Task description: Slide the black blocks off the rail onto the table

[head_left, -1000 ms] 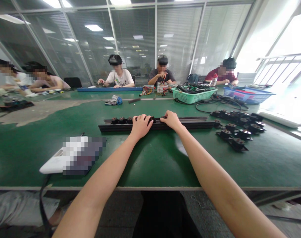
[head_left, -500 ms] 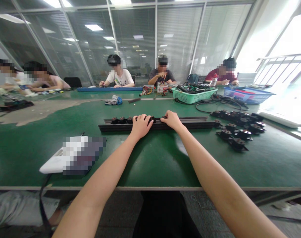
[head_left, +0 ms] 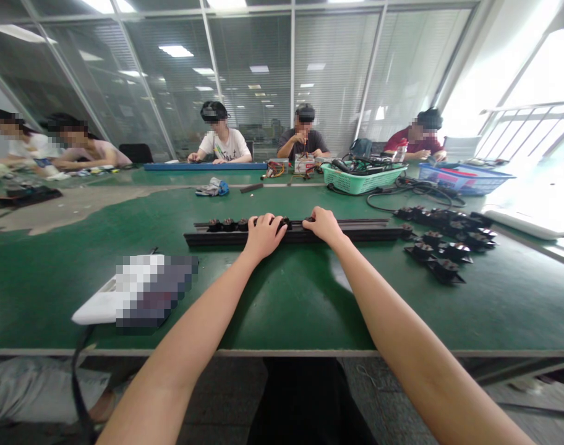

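Observation:
A long black rail [head_left: 365, 230] lies across the green table [head_left: 282, 303] in front of me. Several small dark round parts [head_left: 226, 224] sit in a row along its left half. My left hand [head_left: 262, 235] rests on the rail's middle, fingers curled over it and over a part there. Just to its right, my right hand [head_left: 324, 224] has its fingers bent down onto another dark part on the rail; what they pinch is hidden.
A group of loose black parts [head_left: 442, 241] lies to the right. A white device [head_left: 101, 303] sits near left. A green basket [head_left: 360, 176], a blue tray [head_left: 467, 179] and cables stand further back. Several other people sit at the far side.

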`<state>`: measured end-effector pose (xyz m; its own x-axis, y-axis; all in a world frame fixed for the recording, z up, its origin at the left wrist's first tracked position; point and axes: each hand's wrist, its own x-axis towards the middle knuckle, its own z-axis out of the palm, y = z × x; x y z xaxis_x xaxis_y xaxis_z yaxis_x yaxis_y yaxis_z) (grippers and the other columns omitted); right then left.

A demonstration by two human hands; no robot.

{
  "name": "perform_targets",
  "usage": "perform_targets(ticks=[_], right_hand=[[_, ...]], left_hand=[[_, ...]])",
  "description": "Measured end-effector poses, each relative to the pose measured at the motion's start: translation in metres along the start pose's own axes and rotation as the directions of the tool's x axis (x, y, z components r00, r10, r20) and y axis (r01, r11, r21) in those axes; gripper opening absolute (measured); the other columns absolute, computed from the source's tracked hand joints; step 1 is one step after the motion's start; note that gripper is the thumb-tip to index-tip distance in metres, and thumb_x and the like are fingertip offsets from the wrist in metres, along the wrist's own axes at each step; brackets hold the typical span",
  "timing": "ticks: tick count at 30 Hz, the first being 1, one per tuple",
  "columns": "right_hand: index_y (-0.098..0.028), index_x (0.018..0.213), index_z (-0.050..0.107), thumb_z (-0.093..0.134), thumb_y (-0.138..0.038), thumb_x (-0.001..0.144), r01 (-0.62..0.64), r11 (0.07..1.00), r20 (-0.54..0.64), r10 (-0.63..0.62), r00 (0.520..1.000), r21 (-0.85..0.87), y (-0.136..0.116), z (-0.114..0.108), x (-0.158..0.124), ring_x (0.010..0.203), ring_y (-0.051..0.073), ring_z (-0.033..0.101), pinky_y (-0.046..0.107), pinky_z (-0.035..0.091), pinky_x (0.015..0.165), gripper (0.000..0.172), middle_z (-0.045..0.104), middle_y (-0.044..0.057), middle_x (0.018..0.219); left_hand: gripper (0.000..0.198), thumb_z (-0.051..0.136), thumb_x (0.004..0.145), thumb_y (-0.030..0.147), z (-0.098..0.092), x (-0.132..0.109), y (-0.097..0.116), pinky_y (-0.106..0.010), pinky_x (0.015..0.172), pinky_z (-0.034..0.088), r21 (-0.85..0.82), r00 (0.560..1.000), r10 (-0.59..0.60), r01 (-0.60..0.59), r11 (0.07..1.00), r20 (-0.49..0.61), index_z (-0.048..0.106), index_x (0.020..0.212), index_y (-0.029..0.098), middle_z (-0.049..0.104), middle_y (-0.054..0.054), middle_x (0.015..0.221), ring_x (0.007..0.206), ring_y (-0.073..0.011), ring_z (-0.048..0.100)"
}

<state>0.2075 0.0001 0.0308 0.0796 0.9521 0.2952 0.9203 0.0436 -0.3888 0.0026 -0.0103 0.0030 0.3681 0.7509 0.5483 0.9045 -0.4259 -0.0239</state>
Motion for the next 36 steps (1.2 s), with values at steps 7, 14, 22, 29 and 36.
perform_targets(ticks=[7,14,22,29,36], right_hand=[[-0.017,0.106,0.067,0.066,-0.036,0.093,-0.002,1.0,0.008,0.002,1.0,-0.027,0.001,-0.0024,-0.0013,0.102,0.026,0.07,0.03,0.048,0.081,0.023,0.076,0.013,0.107],[-0.016,0.107,0.067,0.065,-0.035,0.094,-0.009,0.998,0.001,0.009,1.0,-0.067,0.0004,-0.0054,-0.0034,0.104,0.027,0.07,0.031,0.049,0.083,0.023,0.076,0.015,0.11],[-0.019,0.105,0.065,0.067,-0.037,0.092,-0.034,0.999,0.007,0.034,0.999,-0.028,0.0005,-0.0073,-0.0055,0.101,0.025,0.069,0.03,0.048,0.082,0.022,0.075,0.012,0.108],[-0.022,0.102,0.064,0.067,-0.038,0.091,-0.039,0.999,-0.01,0.039,0.999,0.025,0.0031,-0.0048,-0.0058,0.1,0.025,0.069,0.03,0.048,0.081,0.02,0.075,0.009,0.105],[-0.022,0.101,0.064,0.068,-0.038,0.09,-0.043,0.998,-0.006,0.043,0.999,0.039,0.0028,-0.0051,-0.006,0.099,0.025,0.069,0.031,0.049,0.082,0.021,0.075,0.009,0.103]], left_hand=[[0.041,0.039,0.11,0.044,-0.0006,0.0,0.0004,-0.051,0.111,0.032,-0.002,1.0,0.006,-0.007,1.0,-0.004,0.065,0.134,0.022,0.067,-0.014,0.13,0.123,-0.0308,0.059],[0.041,0.04,0.11,0.044,0.0021,0.0008,-0.0008,-0.05,0.111,0.032,0.003,1.0,0.008,-0.008,1.0,-0.009,0.065,0.135,0.022,0.067,-0.014,0.13,0.123,-0.031,0.059],[0.042,0.039,0.109,0.044,0.0008,0.0008,-0.0013,-0.051,0.112,0.03,-0.01,1.0,0.0,0.0,1.0,0.003,0.064,0.135,0.023,0.066,-0.014,0.132,0.123,-0.0312,0.058],[0.042,0.038,0.11,0.044,0.0014,0.001,-0.0014,-0.051,0.112,0.03,0.001,1.0,0.003,-0.003,1.0,0.002,0.064,0.135,0.024,0.066,-0.014,0.131,0.124,-0.031,0.058],[0.041,0.038,0.109,0.044,0.001,0.0007,-0.0017,-0.051,0.112,0.031,-0.005,1.0,-0.002,0.002,1.0,0.003,0.064,0.135,0.025,0.066,-0.014,0.131,0.123,-0.0313,0.058]])
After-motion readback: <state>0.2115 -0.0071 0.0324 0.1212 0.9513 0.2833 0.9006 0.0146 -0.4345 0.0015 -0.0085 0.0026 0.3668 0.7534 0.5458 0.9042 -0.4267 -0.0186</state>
